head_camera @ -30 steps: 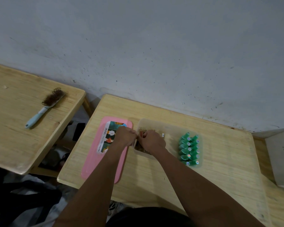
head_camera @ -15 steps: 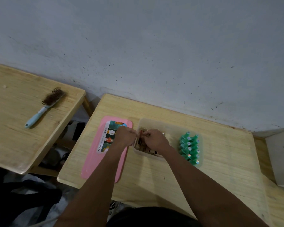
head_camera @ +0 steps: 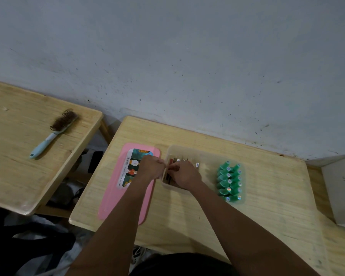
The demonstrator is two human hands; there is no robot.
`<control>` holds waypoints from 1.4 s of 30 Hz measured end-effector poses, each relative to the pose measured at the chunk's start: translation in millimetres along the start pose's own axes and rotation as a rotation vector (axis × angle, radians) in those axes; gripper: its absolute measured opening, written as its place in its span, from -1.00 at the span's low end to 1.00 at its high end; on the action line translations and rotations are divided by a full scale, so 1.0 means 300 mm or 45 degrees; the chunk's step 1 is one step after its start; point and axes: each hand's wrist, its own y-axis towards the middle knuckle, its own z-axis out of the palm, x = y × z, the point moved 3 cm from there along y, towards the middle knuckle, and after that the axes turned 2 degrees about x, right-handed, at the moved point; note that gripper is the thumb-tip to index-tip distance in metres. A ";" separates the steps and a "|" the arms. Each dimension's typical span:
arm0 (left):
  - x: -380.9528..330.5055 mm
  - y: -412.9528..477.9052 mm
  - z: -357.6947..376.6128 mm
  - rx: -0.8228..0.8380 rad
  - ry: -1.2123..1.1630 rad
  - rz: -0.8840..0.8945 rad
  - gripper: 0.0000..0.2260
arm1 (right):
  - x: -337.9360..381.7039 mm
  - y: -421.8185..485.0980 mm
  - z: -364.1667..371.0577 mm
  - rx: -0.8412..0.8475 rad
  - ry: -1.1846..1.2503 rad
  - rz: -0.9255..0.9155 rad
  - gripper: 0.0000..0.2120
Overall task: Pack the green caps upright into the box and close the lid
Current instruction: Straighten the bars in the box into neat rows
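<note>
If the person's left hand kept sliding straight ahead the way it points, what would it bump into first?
The left hand points rightward at the near-left wall of the clear box, which it already seems to touch. Just beyond come the right hand and the brown items inside; depth is unclear.

I see two bare forearms with no sleeves, watch or bracelet on them. My left hand (head_camera: 151, 166) and right hand (head_camera: 184, 175) wear no gloves or rings that I can make out. Dark, black-looking clothing shows at the bottom edge.
</note>
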 end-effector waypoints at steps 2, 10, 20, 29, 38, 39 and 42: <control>-0.001 0.000 0.001 0.002 -0.009 -0.009 -0.83 | -0.024 -0.017 -0.028 -0.166 -0.056 0.154 -0.78; 0.003 -0.002 0.003 -0.016 -0.052 -0.022 -0.83 | -0.030 0.001 0.005 -0.107 -0.172 0.399 -0.76; 0.000 -0.006 0.005 -0.033 -0.004 -0.004 -0.82 | -0.013 0.009 0.016 -0.041 -0.003 0.467 -0.70; -0.001 -0.002 0.005 -0.028 0.010 0.002 -0.82 | -0.015 -0.007 0.030 -0.039 0.140 0.406 -0.77; 0.000 -0.005 0.004 -0.036 0.046 0.010 -0.80 | -0.019 0.004 0.055 -0.060 0.392 0.316 -0.86; -0.001 -0.004 0.004 -0.032 0.058 0.013 -0.80 | -0.016 0.001 0.052 -0.054 0.427 0.312 -0.84; -0.001 -0.004 0.004 -0.026 0.064 0.012 -0.80 | -0.009 -0.011 0.039 -0.038 0.476 0.302 -0.78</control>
